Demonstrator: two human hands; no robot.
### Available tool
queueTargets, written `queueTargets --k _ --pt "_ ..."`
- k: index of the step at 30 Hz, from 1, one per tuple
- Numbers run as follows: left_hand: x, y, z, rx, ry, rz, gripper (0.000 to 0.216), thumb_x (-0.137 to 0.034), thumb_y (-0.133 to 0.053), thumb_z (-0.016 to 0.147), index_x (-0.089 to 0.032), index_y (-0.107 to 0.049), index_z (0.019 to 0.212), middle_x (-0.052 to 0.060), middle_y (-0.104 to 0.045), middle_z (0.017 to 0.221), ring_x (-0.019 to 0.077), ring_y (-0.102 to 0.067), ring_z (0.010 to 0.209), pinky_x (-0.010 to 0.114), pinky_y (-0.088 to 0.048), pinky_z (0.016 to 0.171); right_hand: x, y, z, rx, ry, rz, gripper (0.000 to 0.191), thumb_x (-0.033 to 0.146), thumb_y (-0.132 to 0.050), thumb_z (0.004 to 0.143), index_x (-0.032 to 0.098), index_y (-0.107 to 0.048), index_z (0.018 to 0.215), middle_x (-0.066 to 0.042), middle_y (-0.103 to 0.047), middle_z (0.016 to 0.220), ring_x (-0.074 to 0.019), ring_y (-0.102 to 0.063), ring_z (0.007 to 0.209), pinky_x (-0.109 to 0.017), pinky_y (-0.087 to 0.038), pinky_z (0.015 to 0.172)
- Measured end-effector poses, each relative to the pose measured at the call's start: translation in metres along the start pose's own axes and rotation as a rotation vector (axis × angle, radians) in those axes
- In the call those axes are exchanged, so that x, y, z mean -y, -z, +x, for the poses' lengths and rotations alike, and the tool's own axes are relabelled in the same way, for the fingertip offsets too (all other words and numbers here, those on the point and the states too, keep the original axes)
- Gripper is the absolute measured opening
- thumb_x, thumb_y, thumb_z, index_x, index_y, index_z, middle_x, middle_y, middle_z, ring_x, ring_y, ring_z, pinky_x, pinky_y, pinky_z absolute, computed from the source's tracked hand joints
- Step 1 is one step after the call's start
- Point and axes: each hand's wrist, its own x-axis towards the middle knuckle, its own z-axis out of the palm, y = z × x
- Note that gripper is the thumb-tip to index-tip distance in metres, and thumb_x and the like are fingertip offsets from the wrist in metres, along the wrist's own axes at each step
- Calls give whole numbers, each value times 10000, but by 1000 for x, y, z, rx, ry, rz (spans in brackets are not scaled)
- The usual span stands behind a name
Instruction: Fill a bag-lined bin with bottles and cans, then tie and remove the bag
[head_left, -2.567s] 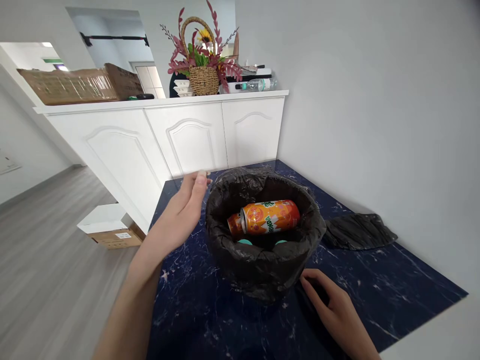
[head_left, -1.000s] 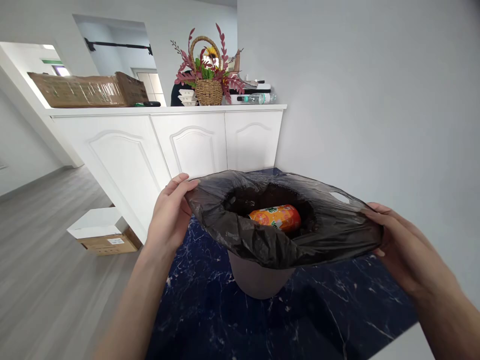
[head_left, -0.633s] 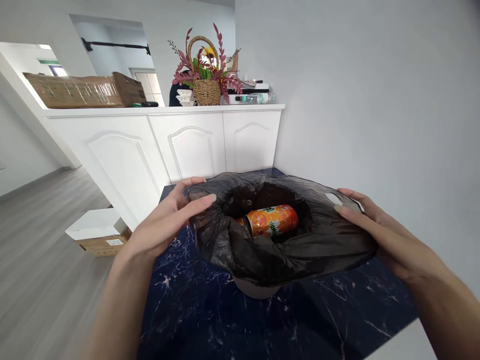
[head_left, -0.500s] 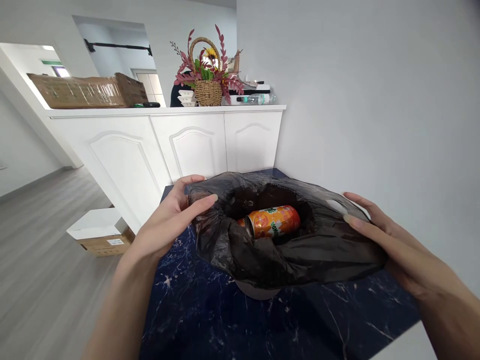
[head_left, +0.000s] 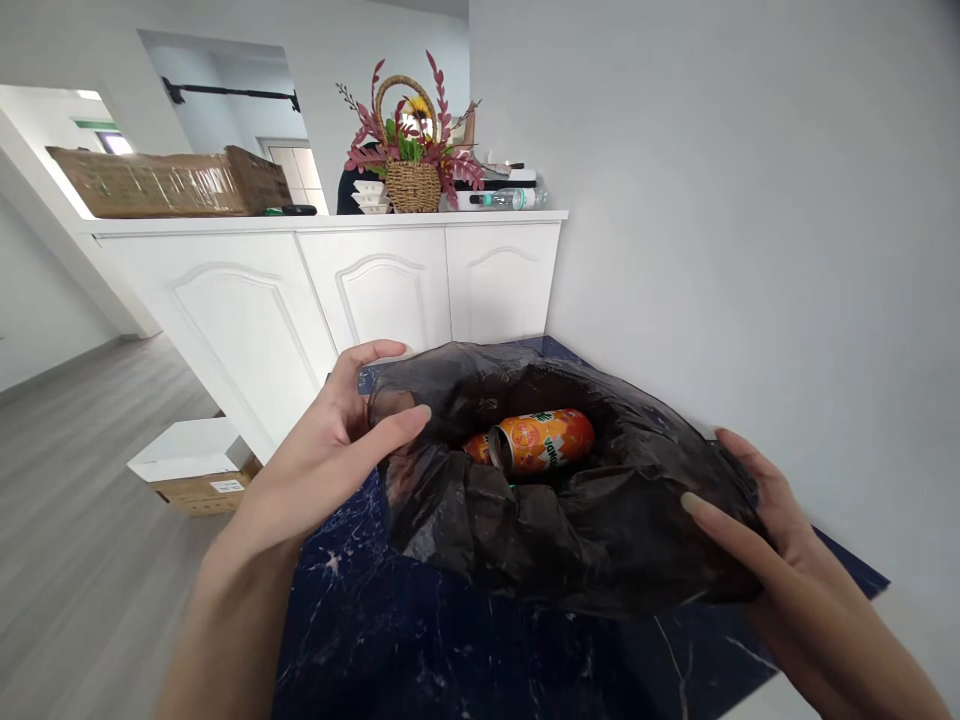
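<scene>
A black plastic bag (head_left: 570, 530) hangs open between my two hands above the dark blue marble table (head_left: 420, 650). My left hand (head_left: 337, 455) pinches the bag's left edge, thumb on the outside and fingers behind it. My right hand (head_left: 765, 545) grips the bag's right edge, its fingers wrapped over the plastic. Inside the bag lies an orange soda can (head_left: 541, 440) on its side. The bin that the bag lined is hidden behind the bag.
White cabinets (head_left: 375, 290) stand behind the table, with a flower basket (head_left: 409, 150), a water bottle (head_left: 517, 198) and cardboard boxes (head_left: 161, 182) on top. A grey wall (head_left: 750, 220) runs along the right. A white-topped box (head_left: 195, 465) sits on the wooden floor at left.
Both hands left the table, took the bag's rim off the bin and lifted it. The bag has since sagged lower and wider, and now covers the bin.
</scene>
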Motion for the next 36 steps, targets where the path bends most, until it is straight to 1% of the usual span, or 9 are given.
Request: queueTargets --k 8,12,17,19,24,27,32,34,36 --pt "-18 3 -22 212 -3 -106 575 -301 -771 964 -368 -456 1441 -109 -565 622 131 -599 406 193 -467 373 9 -2 9 -87 -54 155 992 554 -955 720 398 -532 1604 -52 -798 1319 -393 -780 1150 -472 -712 890" --pt "-29 -3 -29 278 6 -162 511 -279 -763 960 -380 -495 1384 -115 -533 607 124 -559 343 195 -466 326 11 -7 -4 -21 -121 171 984 593 -926 758 456 -470 1619 -46 -791 1343 -393 -762 1208 -520 -689 948" --pt "-32 -1 -32 323 15 -146 569 -244 -796 917 -381 -513 1391 -115 -533 595 101 -465 291 192 -410 293 7 -11 -19 18 -101 121 1141 556 -972 712 433 -374 1676 -74 -807 1300 -387 -793 1140 -519 -701 908" --pt "-27 2 -28 276 10 -84 578 -284 -823 905 -367 -525 1394 -96 -569 605 117 -511 341 191 -409 325 6 -11 -23 32 -93 91 1182 501 -995 701 435 -345 1686 -55 -817 1281 -365 -805 1114 -487 -714 878" --pt "-3 1 0 -157 -20 6 558 -602 -841 868 -277 -603 1254 9 -705 860 172 -679 678 245 -540 564 10 -7 -28 16 -90 62 1110 461 -998 695 462 -425 1646 -28 -807 1313 -331 -824 1031 -373 -735 756" --pt "8 -4 18 -298 -72 -36 561 -721 -728 916 -240 -623 1186 38 -691 974 177 -682 820 268 -558 689 12 -1 -28 -30 -30 78 1081 459 -1005 657 473 -492 1608 -30 -830 1209 -308 -833 935 -316 -723 695" --pt "4 -9 31 -245 -41 -82 574 -770 -576 965 -218 -625 1113 59 -659 922 211 -668 841 344 -568 766 11 14 -24 -161 107 45 1047 444 -1009 574 479 -598 1536 6 -760 764 -270 -781 680 -265 -670 508" --pt "1 -10 29 -184 -38 31 530 -697 -671 933 -232 -594 1177 56 -661 970 220 -680 888 353 -559 788 13 20 -25 -216 149 17 1001 423 -1010 561 468 -648 1492 27 -660 625 -229 -687 531 -289 -677 505" --pt "1 -13 27 -135 -64 191 597 -583 -806 853 -253 -531 1268 41 -644 1015 217 -678 923 351 -543 800 15 27 -25 -220 191 23 920 391 -1004 594 461 -682 1453 14 -665 647 -211 -627 487 -328 -682 501"
